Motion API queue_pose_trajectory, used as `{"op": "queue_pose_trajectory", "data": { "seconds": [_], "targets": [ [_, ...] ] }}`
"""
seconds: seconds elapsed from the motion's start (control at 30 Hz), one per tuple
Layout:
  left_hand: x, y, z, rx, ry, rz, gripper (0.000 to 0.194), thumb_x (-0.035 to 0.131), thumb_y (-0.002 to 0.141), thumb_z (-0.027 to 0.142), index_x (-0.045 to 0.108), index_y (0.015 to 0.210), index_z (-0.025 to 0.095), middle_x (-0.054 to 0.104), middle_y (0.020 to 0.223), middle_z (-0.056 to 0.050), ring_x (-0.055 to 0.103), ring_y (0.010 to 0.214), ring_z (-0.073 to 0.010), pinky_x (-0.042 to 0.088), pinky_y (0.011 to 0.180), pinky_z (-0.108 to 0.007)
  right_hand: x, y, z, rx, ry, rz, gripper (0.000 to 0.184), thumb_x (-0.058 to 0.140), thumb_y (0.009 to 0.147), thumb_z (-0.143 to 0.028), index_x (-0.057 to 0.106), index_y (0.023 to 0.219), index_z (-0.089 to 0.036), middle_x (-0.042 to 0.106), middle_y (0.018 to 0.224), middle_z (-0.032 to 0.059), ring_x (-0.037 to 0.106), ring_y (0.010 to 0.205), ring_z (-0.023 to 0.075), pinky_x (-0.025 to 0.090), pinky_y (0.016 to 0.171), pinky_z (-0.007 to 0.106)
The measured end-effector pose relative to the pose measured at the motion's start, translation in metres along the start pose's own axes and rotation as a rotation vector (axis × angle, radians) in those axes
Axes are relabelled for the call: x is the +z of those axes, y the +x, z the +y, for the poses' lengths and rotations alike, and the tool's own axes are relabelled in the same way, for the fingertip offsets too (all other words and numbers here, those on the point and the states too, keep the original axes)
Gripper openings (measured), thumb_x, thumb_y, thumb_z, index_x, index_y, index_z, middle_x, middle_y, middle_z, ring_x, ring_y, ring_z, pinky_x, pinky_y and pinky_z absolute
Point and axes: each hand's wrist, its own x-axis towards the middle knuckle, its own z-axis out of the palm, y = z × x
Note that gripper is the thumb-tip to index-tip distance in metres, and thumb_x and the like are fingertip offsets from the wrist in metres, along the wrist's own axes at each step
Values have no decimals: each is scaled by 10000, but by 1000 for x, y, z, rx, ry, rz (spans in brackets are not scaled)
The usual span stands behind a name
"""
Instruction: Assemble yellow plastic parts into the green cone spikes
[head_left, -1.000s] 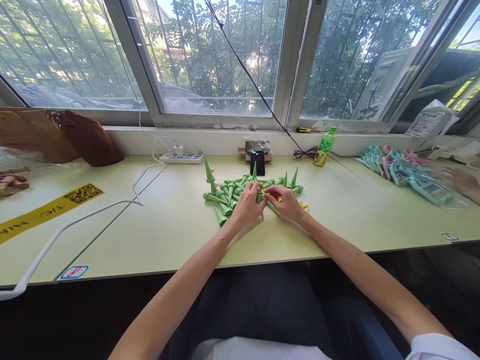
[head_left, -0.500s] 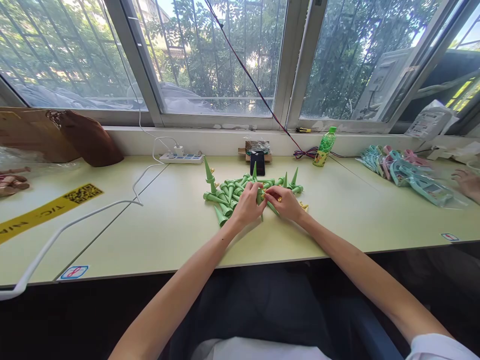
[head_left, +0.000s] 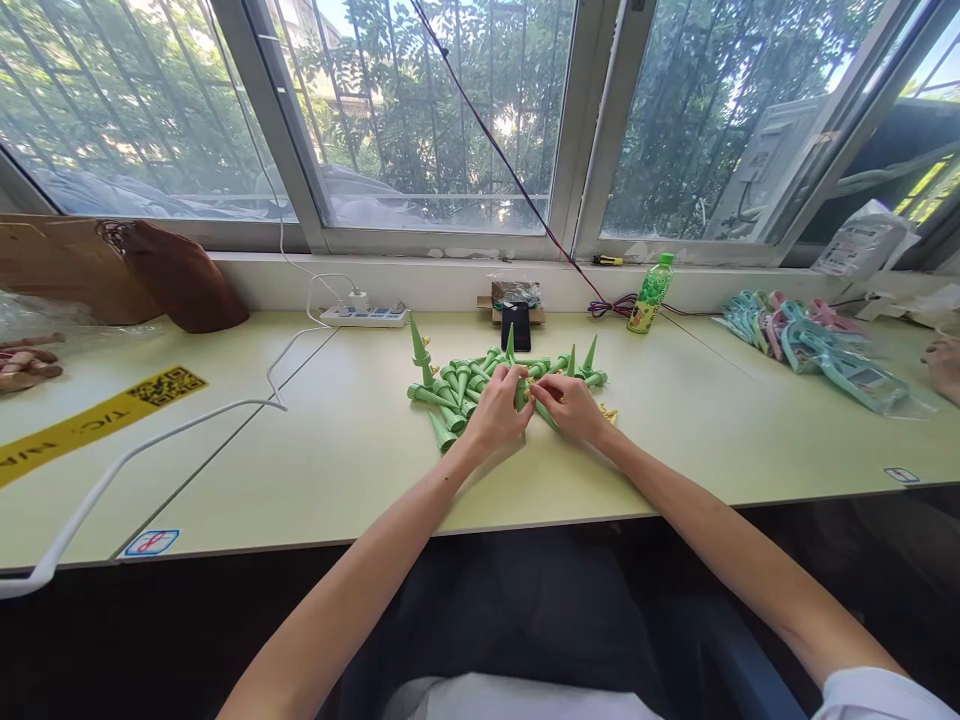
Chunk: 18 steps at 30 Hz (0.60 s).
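Over a pile of green plastic spikes [head_left: 454, 388], my two hands meet fingertip to fingertip. My left hand [head_left: 495, 410] is closed around one green cone-shaped spike [head_left: 519, 397], most of it hidden by the fingers. A small yellow piece [head_left: 529, 391] shows at the top of that spike. My right hand [head_left: 574, 408] pinches at this yellow piece with thumb and forefinger. More small yellow pieces [head_left: 609, 414] lie beside my right wrist. Several spikes stand point up, among them a tall one [head_left: 418, 345] at the pile's left.
Behind the pile are a phone [head_left: 515, 326] against a small box, a power strip [head_left: 365, 316] and a green drink bottle [head_left: 650, 293]. A white cable [head_left: 225, 408] crosses the table at left. Bagged pastel hangers [head_left: 814, 345] and another person's hand [head_left: 943, 366] are at right.
My right fingertips have shifted slightly at the yellow piece; my left hand keeps its place. The other person's hand at the far right has moved a little.
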Motion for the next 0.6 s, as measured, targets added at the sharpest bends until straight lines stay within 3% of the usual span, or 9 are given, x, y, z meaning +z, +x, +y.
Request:
{"op": "queue_pose_trajectory", "data": {
  "seconds": [0.27, 0.6],
  "targets": [
    [0, 0, 0, -1, -13, 5, 314, 624, 813, 158, 537, 1111, 207, 530, 1064, -65, 582, 807, -163, 501, 717, -295, 1, 0, 2, 5, -5, 7, 513, 428, 967, -545, 470, 588, -201, 415, 526, -23, 345, 519, 123, 278, 522, 284],
    [0, 0, -1, 6, -8, 49, 300, 605, 819, 155, 536, 1107, 198, 521, 1060, -67, 573, 775, -147, 492, 692, -279, -1, -1, -2, -4, 19, -41, 361, 531, 929, -452, 585, 696, -181, 541, 598, -5, 438, 556, 129, 333, 552, 274]
  ]
}}
